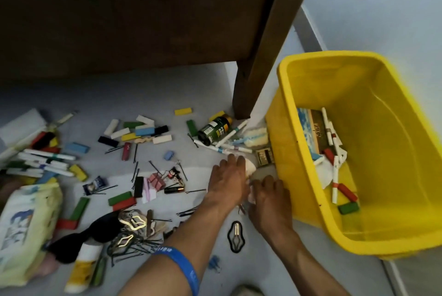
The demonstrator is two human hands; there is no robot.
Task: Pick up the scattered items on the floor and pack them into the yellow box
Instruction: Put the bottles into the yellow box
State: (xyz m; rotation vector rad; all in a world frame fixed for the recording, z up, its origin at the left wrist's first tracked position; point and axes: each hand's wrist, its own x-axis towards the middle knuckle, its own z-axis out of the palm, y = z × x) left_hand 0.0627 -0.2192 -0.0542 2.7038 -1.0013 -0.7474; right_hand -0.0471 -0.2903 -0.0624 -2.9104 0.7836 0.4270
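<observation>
Pale scraps (250, 168) are gathered under both hands (229, 182), fingers curled closed; they should be scooped together before the yellow box (306, 147).

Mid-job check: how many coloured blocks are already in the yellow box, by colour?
Red blocks: 2
Green block: 1
Total: 3
</observation>
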